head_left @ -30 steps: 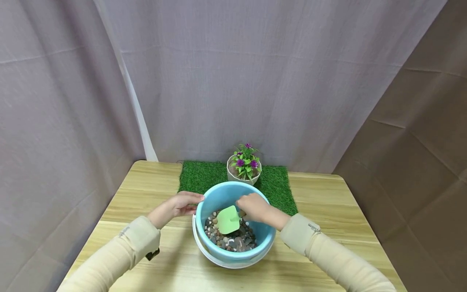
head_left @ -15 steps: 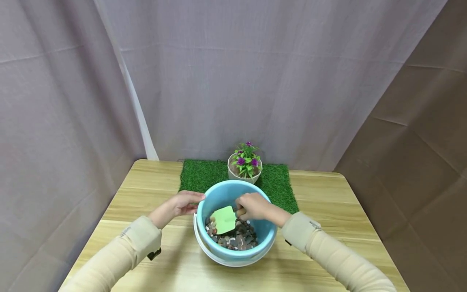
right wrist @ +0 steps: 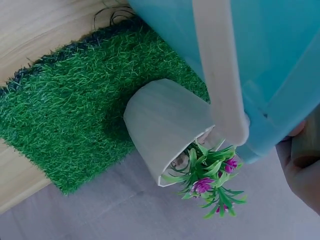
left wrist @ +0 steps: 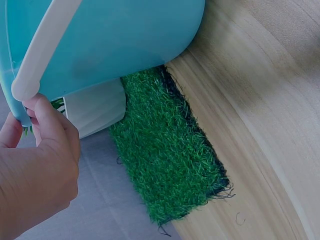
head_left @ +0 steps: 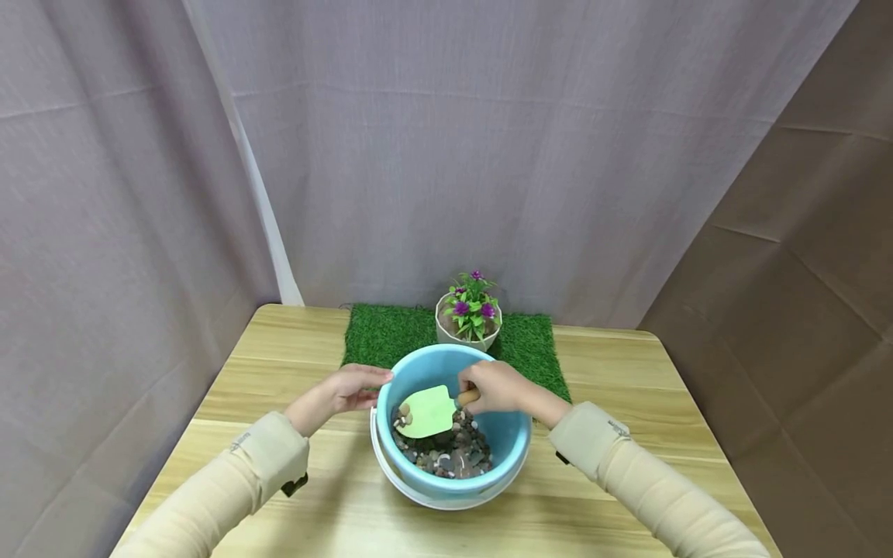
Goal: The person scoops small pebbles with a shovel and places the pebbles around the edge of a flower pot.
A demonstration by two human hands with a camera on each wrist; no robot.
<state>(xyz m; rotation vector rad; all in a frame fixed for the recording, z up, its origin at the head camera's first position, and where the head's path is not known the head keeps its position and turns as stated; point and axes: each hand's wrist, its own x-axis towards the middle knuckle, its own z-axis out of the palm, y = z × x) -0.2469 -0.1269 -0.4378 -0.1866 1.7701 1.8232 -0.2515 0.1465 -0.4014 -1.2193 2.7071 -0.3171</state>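
A light-blue bucket (head_left: 427,364) stands at the middle of the table with many small pebbles (head_left: 456,457) in it. My left hand (head_left: 351,387) pinches the bucket's rim at its left side; the left wrist view shows the thumb and fingers on either side of the rim. Inside the bucket, my right hand (head_left: 498,386) grips the wooden handle (head_left: 469,397) of a light-green hand shovel (head_left: 430,413). The shovel's blade points left above the pebbles, with a few stones near its tip. In the right wrist view, only part of the right hand (right wrist: 306,186) shows, beside the bucket.
Behind the bucket, a white pot (right wrist: 162,120) with purple flowers (head_left: 470,304) stands on a green artificial-grass mat (head_left: 391,329). The bucket's white carrying handle (head_left: 446,506) hangs down at its front. Grey curtains (head_left: 446,170) rise behind the wooden table (head_left: 621,403).
The shovel has pushed left through the pebbles and come up with a few stones at its tip. My right hand has shifted slightly right; my left hand stays at the rim.
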